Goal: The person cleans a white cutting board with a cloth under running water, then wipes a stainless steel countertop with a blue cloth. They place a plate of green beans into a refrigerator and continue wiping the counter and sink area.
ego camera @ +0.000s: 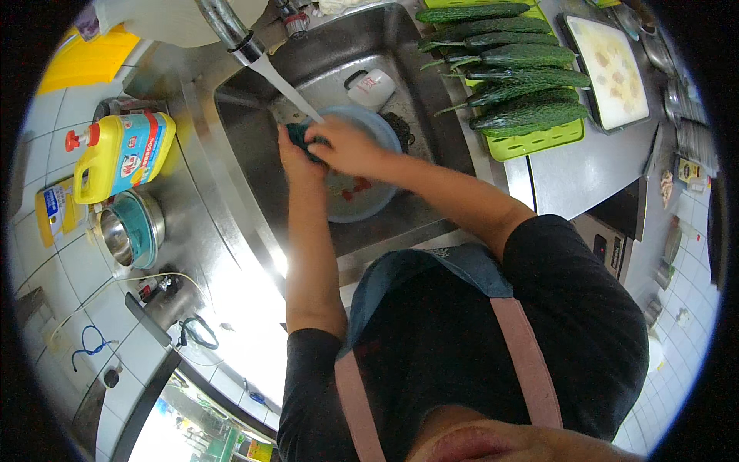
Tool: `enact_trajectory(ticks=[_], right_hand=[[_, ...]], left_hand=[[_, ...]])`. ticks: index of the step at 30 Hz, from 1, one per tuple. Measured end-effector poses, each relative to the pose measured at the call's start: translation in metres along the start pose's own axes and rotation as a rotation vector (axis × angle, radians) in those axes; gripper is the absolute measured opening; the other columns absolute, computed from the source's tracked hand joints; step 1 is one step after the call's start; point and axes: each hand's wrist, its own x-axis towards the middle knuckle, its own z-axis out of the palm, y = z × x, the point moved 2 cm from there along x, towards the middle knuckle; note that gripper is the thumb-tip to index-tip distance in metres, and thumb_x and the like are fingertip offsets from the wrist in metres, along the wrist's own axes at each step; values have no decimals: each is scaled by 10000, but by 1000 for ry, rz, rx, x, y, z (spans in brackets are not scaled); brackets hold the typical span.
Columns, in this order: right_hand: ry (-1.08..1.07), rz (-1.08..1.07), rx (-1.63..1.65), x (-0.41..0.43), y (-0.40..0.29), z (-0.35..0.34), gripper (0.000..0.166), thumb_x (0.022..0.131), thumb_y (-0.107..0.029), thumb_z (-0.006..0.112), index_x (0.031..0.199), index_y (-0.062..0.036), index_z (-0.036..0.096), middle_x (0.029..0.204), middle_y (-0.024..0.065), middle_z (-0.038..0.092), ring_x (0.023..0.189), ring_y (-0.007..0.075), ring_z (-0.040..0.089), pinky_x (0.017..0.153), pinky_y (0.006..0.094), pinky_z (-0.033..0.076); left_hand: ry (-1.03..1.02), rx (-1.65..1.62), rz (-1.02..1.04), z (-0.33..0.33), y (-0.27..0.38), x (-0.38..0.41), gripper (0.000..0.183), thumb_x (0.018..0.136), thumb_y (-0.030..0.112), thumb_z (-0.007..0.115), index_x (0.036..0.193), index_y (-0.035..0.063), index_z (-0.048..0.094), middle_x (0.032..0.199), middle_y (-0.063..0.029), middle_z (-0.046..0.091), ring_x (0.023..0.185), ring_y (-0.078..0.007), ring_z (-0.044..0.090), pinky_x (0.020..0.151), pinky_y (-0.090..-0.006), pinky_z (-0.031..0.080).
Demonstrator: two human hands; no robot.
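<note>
Under the running metal tap [248, 49], my left hand [300, 156] grips a dark green object [301, 140], perhaps a scouring pad or cloth; which one I cannot tell. My right hand [349, 147] is blurred, its fingers bent against the same dark green thing. Both hands are over a pale blue basin [375, 211] in the stainless steel sink [242, 121]. Small red pieces [355, 187] lie in the basin. Beside it in the sink are a white cup [372, 89] with red marks and a dark mesh-like clump [399, 130].
Several dark green cucumbers [531, 58] rest on a lime green tray [537, 144] right of the sink, near a white board [609, 72] in a dark frame. On the left counter stand a yellow detergent jug [124, 156] and nested bowls [133, 231].
</note>
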Motion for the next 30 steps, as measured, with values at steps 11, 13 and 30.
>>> enact_trajectory(ticks=[11, 13, 30], right_hand=[[9, 427, 244, -13, 72, -53, 647, 807, -308, 653, 1322, -13, 397, 1172, 194, 544, 1055, 295, 552, 880, 367, 461], [12, 602, 369, -30, 83, -57, 638, 816, -295, 652, 1326, -12, 391, 1169, 191, 546, 1044, 272, 559, 855, 359, 478], [120, 819, 629, -121, 70, -82, 703, 813, -439, 636, 1334, -35, 390, 1155, 170, 570, 1019, 232, 562, 878, 328, 448]], left_hand=[[-74, 871, -105, 32, -12, 32, 629, 863, 544, 492, 1258, 55, 483, 1326, -99, 460, 1203, -310, 420, 998, -503, 299], [-165, 1310, 76, 20, -9, 87, 583, 859, 451, 515, 1270, 38, 488, 1299, -126, 504, 1192, -313, 461, 982, -443, 350], [-475, 2782, 306, 39, -73, 270, 347, 824, 158, 560, 1166, 102, 579, 1159, -126, 560, 1023, -304, 546, 873, -418, 476]])
